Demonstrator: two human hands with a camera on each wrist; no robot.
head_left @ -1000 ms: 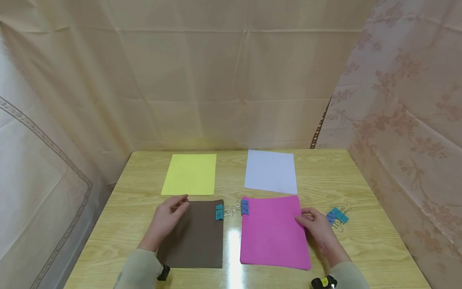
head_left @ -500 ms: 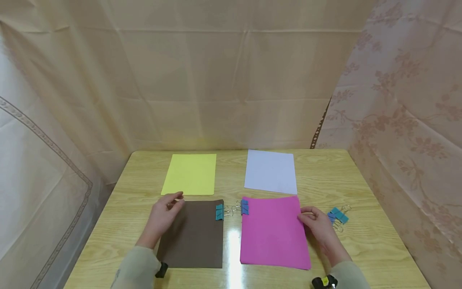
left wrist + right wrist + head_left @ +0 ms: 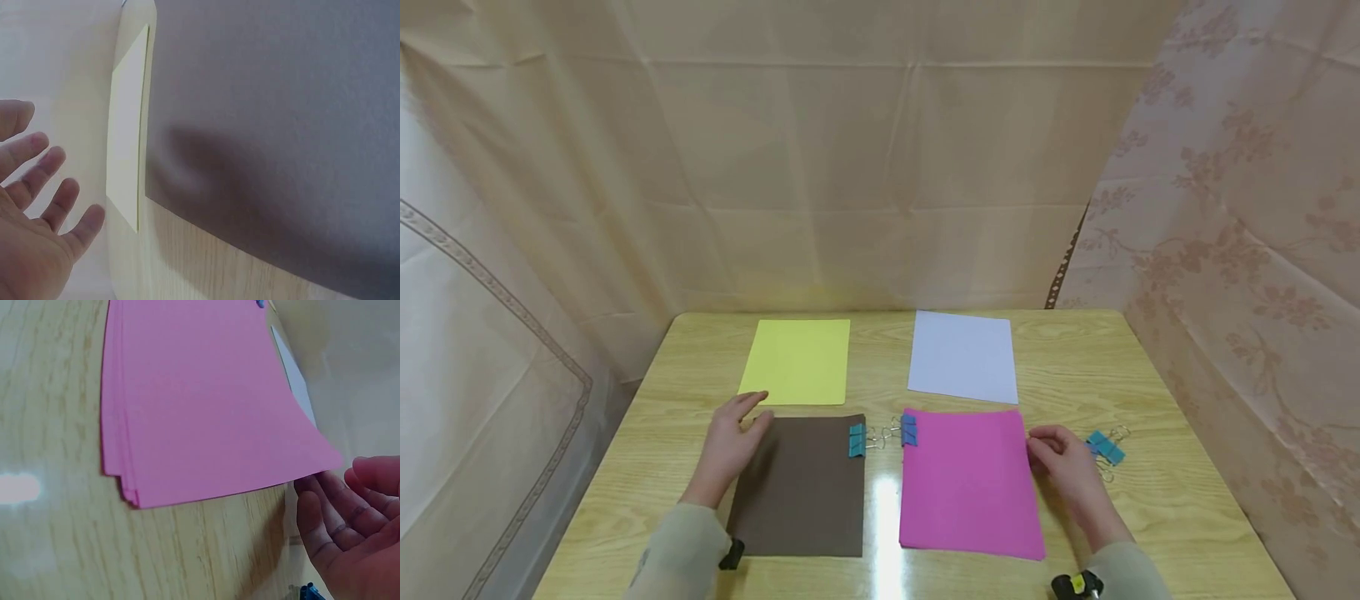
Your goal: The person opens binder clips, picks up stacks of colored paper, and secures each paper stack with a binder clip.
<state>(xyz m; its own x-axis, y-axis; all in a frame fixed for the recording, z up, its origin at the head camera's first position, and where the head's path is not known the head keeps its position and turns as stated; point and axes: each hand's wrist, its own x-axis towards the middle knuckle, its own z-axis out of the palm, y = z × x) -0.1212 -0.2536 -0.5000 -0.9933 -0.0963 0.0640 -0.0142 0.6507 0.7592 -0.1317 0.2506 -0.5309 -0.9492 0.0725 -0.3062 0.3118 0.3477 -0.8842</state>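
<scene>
A stack of pink paper [image 3: 970, 492] lies at the right front, a blue binder clip [image 3: 909, 430] on its upper left edge. My right hand [image 3: 1067, 467] is beside its upper right edge. In the right wrist view, relaxed fingers [image 3: 340, 506] reach just under the raised corner, with the thumb apart from the sheet. To the left lies a dark brown paper stack [image 3: 812, 500], a teal binder clip [image 3: 857, 441] at its upper right edge. Over its upper left corner hovers my left hand [image 3: 726, 450], fingers spread and holding nothing in the left wrist view.
Right of my right hand lie a loose teal binder clip [image 3: 1106, 447] and a blue one, partly hidden by the hand. Yellow paper [image 3: 801, 362] and pale white-blue paper [image 3: 962, 357] lie along the far side of the wooden table [image 3: 700, 367]. Curtains hang behind.
My left hand has drawn back leftward and its fingers have spread. My right hand has slid slightly right, off the pink stack's face to its edge. The papers stay put.
</scene>
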